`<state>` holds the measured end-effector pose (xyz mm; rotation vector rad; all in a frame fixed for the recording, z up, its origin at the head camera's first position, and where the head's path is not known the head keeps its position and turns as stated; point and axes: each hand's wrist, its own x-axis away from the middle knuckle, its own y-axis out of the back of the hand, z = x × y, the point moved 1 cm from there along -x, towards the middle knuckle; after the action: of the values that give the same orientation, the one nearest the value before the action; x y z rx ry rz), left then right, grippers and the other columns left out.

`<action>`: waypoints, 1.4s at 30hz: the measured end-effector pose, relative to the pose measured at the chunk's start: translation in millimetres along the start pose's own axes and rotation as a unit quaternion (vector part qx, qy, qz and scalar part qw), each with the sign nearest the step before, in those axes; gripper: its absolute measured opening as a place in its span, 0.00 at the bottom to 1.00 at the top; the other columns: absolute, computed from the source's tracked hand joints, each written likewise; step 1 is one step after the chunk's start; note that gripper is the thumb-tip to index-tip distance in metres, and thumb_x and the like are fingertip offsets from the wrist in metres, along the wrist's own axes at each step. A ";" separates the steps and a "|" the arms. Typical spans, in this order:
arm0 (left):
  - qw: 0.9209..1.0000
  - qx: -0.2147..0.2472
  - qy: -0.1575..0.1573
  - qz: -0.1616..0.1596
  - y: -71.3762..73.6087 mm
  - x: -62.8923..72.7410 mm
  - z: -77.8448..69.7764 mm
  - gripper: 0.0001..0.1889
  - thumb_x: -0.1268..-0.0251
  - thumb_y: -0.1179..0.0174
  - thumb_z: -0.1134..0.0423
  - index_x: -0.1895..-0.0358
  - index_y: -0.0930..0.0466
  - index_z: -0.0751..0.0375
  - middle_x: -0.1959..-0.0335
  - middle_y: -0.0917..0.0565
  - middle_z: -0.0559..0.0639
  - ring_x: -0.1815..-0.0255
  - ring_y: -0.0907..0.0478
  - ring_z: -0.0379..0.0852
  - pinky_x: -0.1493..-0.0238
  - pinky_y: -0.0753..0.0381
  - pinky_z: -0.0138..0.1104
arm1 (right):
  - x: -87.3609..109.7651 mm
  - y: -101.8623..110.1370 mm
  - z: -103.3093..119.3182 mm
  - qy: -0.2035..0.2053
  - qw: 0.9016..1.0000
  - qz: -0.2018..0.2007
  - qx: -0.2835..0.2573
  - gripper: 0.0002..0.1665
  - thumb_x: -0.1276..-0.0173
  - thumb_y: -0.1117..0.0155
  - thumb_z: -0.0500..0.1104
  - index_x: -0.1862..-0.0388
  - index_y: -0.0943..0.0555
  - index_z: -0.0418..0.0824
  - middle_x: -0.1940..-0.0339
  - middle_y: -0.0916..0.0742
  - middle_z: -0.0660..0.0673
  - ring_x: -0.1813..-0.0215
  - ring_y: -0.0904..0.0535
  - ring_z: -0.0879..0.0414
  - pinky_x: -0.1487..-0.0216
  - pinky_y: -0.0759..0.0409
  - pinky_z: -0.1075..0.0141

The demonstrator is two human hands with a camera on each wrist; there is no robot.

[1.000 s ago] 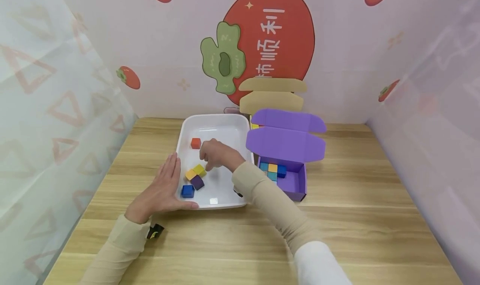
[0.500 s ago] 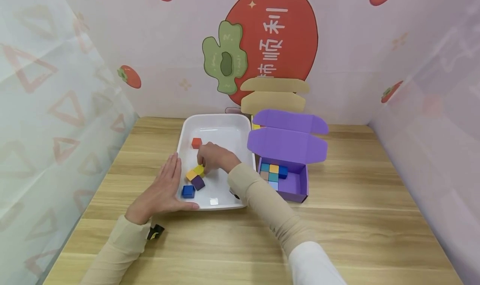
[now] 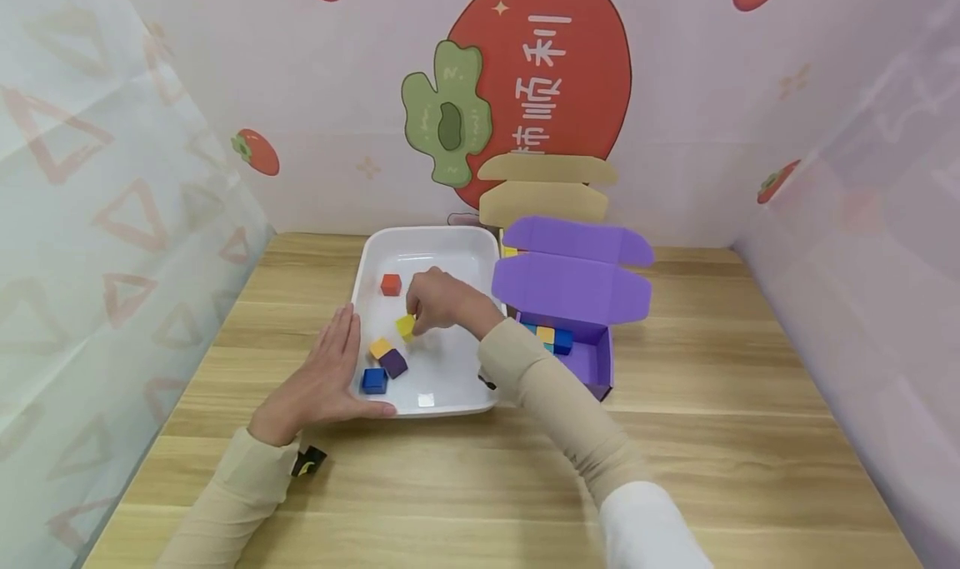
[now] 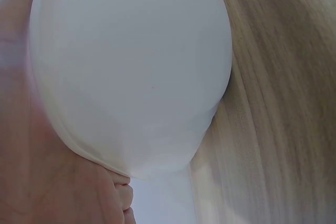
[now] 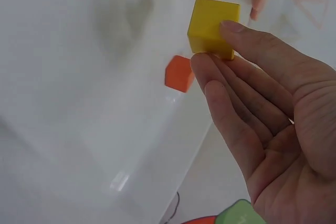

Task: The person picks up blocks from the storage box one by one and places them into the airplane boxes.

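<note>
My right hand point(image 3: 444, 300) pinches a yellow cube point(image 5: 212, 24) between thumb and fingertips, over the white tray point(image 3: 450, 402). In the tray lie a red cube point(image 3: 391, 285), an orange cube point(image 3: 381, 348), a dark purple cube point(image 3: 393, 363) and a blue cube point(image 3: 375, 381). Along the tray's near left corner rests my left hand point(image 3: 322, 377), its fingers straight against the left wall and the thumb on the front rim. The left wrist view shows the palm beside the tray's outer wall point(image 4: 136, 77).
Right of the tray, a purple box point(image 3: 596, 361) with its lid raised holds several coloured cubes, partly hidden by my right sleeve point(image 3: 555, 402). A pale yellow box lid point(image 3: 543, 202) stands behind it. The wooden table point(image 3: 712, 436) meets printed cloth walls at the back and sides.
The right hand first came down on the yellow cube beside the orange one, then lifted it away, back and to the right. The left hand stays in place.
</note>
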<state>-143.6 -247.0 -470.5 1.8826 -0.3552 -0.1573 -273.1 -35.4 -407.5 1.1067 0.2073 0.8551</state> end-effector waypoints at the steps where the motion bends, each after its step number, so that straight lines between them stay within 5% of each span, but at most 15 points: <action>1: 1.000 0.001 0.001 0.000 0.1 -0.1 0.0 0.81 0.55 0.31 0.19 0.16 0.68 0.74 0.12 0.71 0.67 0.11 0.70 0.69 0.15 0.59 0.68 | 5.2 3.7 -0.6 -0.003 1.000 -0.003 -0.004 0.18 0.35 0.19 0.45 0.47 0.08 0.45 0.55 0.09 0.50 0.54 0.16 0.56 0.48 0.13 0.69; 15: 1.000 -0.005 0.004 0.004 1.9 -1.1 1.1 0.82 0.55 0.31 0.19 0.16 0.69 0.75 0.12 0.71 0.69 0.11 0.69 0.70 0.15 0.59 0.68 | 111.2 29.9 -54.1 0.024 0.991 -0.102 -0.088 0.16 0.39 0.18 0.37 0.52 0.08 0.34 0.59 0.06 0.41 0.59 0.08 0.55 0.55 0.09 0.65; 25: 1.000 0.001 0.001 0.003 1.2 -1.9 2.1 0.82 0.56 0.30 0.20 0.16 0.69 0.74 0.12 0.71 0.69 0.11 0.69 0.70 0.15 0.58 0.68 | 182.1 18.7 -105.5 -0.057 0.976 -0.175 -0.120 0.14 0.37 0.20 0.37 0.55 0.09 0.31 0.60 0.06 0.38 0.58 0.07 0.49 0.55 0.08 0.60; 31: 1.000 0.002 0.002 0.003 0.2 -1.9 3.3 0.82 0.56 0.31 0.19 0.16 0.70 0.74 0.12 0.72 0.67 0.11 0.70 0.69 0.15 0.59 0.68 | 199.3 3.6 -121.8 -0.112 0.968 -0.194 -0.114 0.13 0.38 0.19 0.37 0.57 0.10 0.31 0.61 0.06 0.38 0.59 0.08 0.49 0.58 0.08 0.57; 42: 1.000 0.004 0.003 0.003 -0.6 -3.2 2.9 0.82 0.56 0.30 0.20 0.16 0.70 0.73 0.12 0.72 0.67 0.11 0.70 0.68 0.15 0.59 0.68 | 196.6 -23.4 -130.5 -0.190 0.957 -0.191 -0.106 0.16 0.38 0.19 0.36 0.55 0.11 0.29 0.58 0.07 0.36 0.56 0.09 0.46 0.55 0.08 0.56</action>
<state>-147.4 -248.4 -472.2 1.8891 -0.3587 -0.1467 -200.0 188.1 -437.9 0.9652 0.0038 0.3001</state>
